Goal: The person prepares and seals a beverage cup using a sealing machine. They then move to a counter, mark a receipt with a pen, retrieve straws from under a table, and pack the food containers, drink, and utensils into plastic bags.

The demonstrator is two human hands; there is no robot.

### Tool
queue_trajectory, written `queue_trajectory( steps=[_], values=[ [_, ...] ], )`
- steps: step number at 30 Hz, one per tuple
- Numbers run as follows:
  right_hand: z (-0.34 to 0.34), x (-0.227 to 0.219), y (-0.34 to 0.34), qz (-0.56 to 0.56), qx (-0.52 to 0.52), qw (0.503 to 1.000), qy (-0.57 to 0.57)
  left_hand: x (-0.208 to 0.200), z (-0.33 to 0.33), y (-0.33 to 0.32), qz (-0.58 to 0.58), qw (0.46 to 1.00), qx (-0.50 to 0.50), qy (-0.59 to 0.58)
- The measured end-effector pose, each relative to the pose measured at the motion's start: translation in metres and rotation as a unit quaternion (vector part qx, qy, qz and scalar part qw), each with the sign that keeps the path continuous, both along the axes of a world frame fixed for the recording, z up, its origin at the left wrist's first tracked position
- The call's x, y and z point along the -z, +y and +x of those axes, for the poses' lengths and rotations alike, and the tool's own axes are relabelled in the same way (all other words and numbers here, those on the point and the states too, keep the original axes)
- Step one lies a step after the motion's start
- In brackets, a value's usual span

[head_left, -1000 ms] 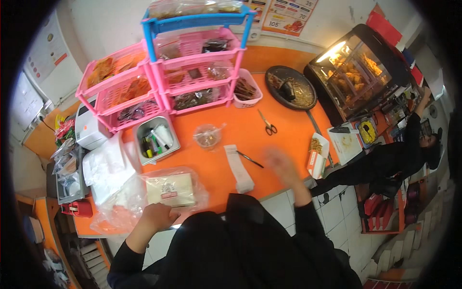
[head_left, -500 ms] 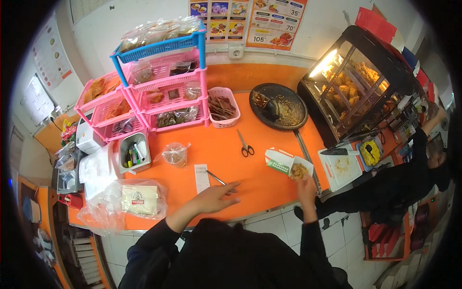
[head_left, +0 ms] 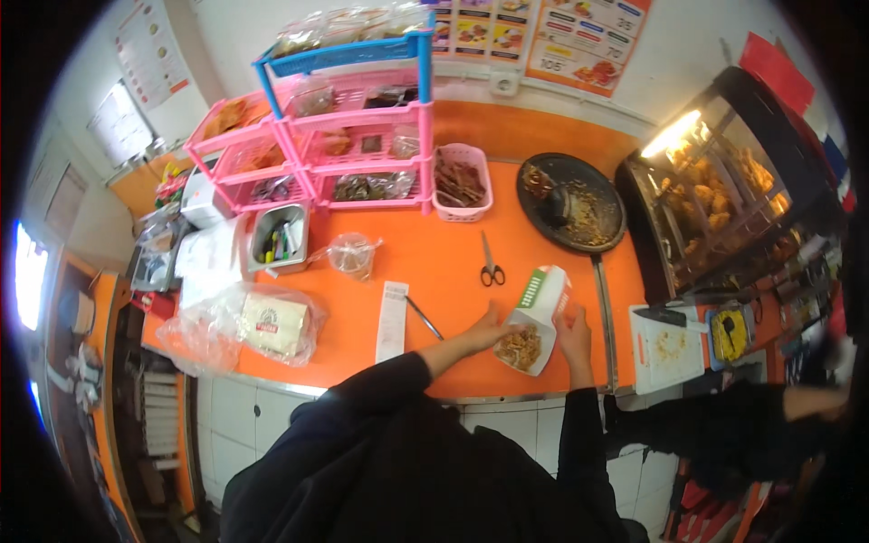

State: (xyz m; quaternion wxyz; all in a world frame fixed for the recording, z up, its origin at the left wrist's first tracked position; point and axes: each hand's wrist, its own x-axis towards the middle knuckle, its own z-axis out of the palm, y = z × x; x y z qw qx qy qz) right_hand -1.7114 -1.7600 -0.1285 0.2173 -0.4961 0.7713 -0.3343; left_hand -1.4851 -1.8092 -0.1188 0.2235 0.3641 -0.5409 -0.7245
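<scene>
A white, green and orange paper food box (head_left: 549,299) is held just above the orange counter, its open end turned toward me. Brown crumbly food (head_left: 520,347) shows inside that end. On the box's left side, my left hand (head_left: 485,329) grips the edge near the opening, its fingertips partly hidden. From the right, my right hand (head_left: 573,337) is closed around the other side. Scissors (head_left: 491,262) lie just beyond the box. Left of my hands rest a pen (head_left: 423,317) and a paper receipt (head_left: 392,322).
A black round pan (head_left: 588,222) with food bits stands at the back, beside a lit glass cabinet of fried chicken (head_left: 715,195). Pink tiered racks (head_left: 362,161) hold packets. A white cutting board (head_left: 668,355) lies right, with another person's arm (head_left: 815,403) nearby.
My left hand has come right, from over the counter to the box. The box has turned so its open end faces me. My view has shifted, moving the scene rightward.
</scene>
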Motion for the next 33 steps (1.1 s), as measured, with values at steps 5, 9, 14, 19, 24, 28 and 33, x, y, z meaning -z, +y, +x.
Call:
queue_trajectory(
  steps=[5, 9, 14, 19, 24, 28, 33],
  values=[
    [0.062, -0.045, -0.025, 0.059, 0.080, 0.993, 0.064, -0.038, -0.016, -0.030, -0.191, 0.928, 0.035, -0.317],
    [0.067, -0.028, -0.008, -0.106, 0.011, 0.992, -0.064, -0.066, -0.006, -0.028, -0.231, 0.890, 0.022, -0.394],
    [0.036, 0.016, 0.022, -0.236, -0.177, 0.955, 0.019, 0.021, 0.061, -0.019, -0.555, 0.793, 0.161, -0.191],
    [0.042, 0.042, 0.058, -0.244, -0.139, 0.922, 0.266, 0.020, 0.086, 0.028, -0.700, 0.651, 0.186, -0.227],
    [0.092, 0.001, 0.077, 0.124, 0.032, 0.793, -0.596, 0.000, 0.063, 0.091, -0.488, 0.832, 0.060, -0.256],
    [0.107, 0.013, 0.084, 0.158, 0.036, 0.839, -0.520, 0.003, 0.049, 0.103, -0.537, 0.775, 0.083, -0.323],
    [0.112, 0.051, 0.091, 0.002, 0.087, 0.802, -0.590, 0.014, 0.055, 0.103, -0.631, 0.705, 0.066, -0.318]
  ],
)
